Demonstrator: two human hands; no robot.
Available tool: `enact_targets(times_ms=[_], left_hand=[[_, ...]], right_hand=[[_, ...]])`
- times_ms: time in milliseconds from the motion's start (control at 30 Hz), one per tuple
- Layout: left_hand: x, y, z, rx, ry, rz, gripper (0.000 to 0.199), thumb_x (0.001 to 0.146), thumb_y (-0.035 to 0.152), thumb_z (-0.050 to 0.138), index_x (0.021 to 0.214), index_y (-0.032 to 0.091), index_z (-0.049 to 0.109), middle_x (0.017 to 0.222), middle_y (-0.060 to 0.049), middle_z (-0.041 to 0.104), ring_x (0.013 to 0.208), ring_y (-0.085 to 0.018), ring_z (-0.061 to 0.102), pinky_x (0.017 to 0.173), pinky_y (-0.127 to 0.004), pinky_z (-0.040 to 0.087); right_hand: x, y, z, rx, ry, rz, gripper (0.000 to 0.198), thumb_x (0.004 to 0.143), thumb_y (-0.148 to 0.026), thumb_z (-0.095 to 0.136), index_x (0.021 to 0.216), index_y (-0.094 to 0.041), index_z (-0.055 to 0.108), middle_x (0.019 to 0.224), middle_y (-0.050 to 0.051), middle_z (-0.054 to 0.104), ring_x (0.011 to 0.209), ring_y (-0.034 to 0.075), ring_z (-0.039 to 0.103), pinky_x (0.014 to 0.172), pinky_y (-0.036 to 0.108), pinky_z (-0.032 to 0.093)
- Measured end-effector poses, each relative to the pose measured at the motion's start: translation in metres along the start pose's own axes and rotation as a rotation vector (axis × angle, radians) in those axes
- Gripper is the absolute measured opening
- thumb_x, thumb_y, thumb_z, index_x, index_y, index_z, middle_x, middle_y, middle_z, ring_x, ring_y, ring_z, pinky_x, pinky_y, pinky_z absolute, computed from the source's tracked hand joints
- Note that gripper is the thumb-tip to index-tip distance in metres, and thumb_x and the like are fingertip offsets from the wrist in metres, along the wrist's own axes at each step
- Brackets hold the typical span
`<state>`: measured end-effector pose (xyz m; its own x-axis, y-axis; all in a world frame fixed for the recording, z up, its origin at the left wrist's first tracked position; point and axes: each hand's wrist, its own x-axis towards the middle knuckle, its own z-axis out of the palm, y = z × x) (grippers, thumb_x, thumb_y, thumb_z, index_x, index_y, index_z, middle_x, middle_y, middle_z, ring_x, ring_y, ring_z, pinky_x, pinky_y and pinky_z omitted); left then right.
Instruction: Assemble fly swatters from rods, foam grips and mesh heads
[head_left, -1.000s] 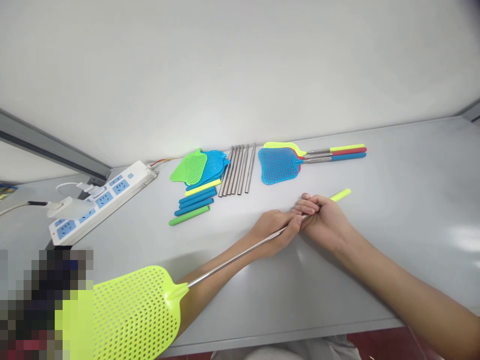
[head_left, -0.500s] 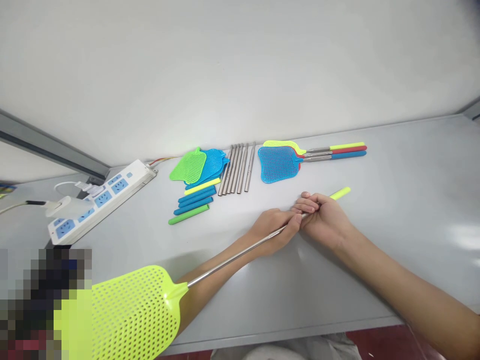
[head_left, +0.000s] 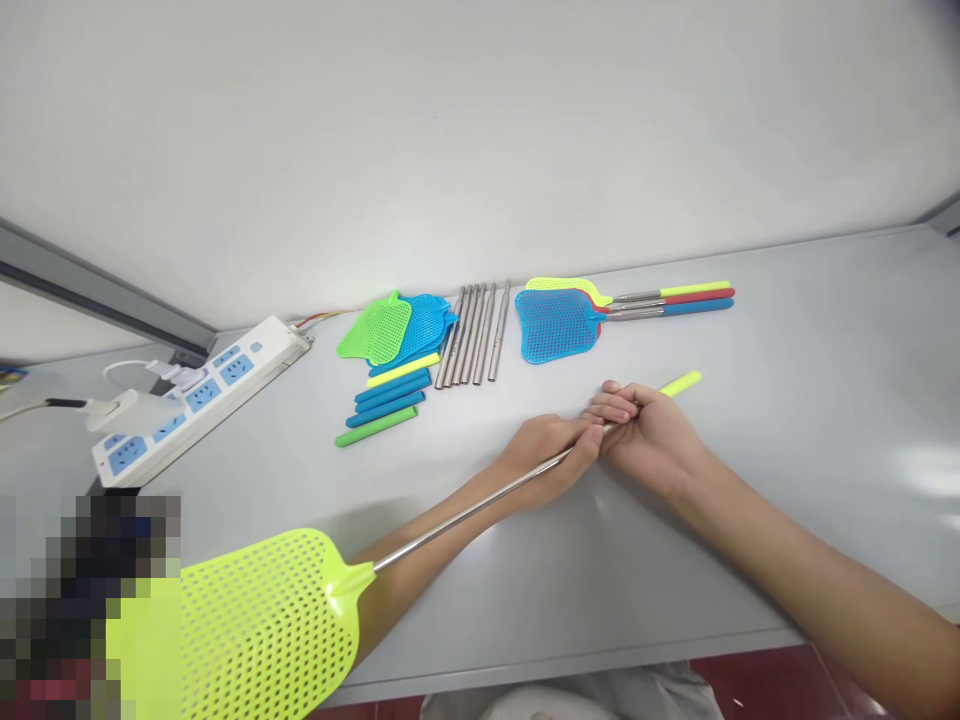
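Note:
Both hands are closed around the steel rod of a yellow-green fly swatter [head_left: 270,610]. My left hand [head_left: 551,460] grips the rod near its middle, thumb along it. Right beside it, my right hand [head_left: 649,435] is palm up, with fingers curled over the rod near the handle end. The swatter's yellow grip [head_left: 684,382] sticks out beyond my right hand. Its perforated head reaches to the lower left, above my left forearm. Part of the rod is hidden inside my fingers.
Three fly swatters, a blue one [head_left: 559,325] on top, lie at the back. Left of them are several steel rods [head_left: 480,335], coloured grips [head_left: 375,425], a green swatter head [head_left: 375,328] and blue heads [head_left: 427,325]. A power strip [head_left: 214,395] with plugs stands at left.
Almost nothing differs. The hands and the swatter keep their hold and place; the view has shifted very slightly.

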<state>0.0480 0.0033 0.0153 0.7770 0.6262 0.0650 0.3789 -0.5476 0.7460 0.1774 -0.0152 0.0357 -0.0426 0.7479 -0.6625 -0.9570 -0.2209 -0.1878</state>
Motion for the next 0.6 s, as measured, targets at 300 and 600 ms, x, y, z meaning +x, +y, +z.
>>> enact_targets(times_ms=[300, 600], left_hand=[[0.0005, -0.0006, 0.0002, 0.004, -0.005, 0.000, 0.040, 0.090, 0.031, 0.024, 0.058, 0.017, 0.042, 0.050, 0.003, 0.039, 0.049, -0.009, 0.037, 0.052, -0.024, 0.029], [0.0005, 0.0010, -0.0008, -0.010, -0.015, -0.008, 0.040, 0.090, 0.031, 0.024, 0.061, 0.017, 0.045, 0.051, 0.003, 0.043, 0.051, -0.010, 0.041, 0.053, -0.024, 0.031]], right_hand=[[0.0003, -0.0005, -0.0001, 0.003, -0.004, 0.003, 0.025, 0.055, 0.001, 0.039, 0.067, -0.019, 0.033, 0.049, -0.009, 0.018, 0.036, 0.005, 0.028, 0.038, 0.016, 0.036], [0.0003, -0.0007, -0.0006, -0.007, -0.007, 0.000, 0.025, 0.056, 0.002, 0.040, 0.068, -0.019, 0.034, 0.051, -0.009, 0.017, 0.036, 0.005, 0.028, 0.038, 0.016, 0.036]])
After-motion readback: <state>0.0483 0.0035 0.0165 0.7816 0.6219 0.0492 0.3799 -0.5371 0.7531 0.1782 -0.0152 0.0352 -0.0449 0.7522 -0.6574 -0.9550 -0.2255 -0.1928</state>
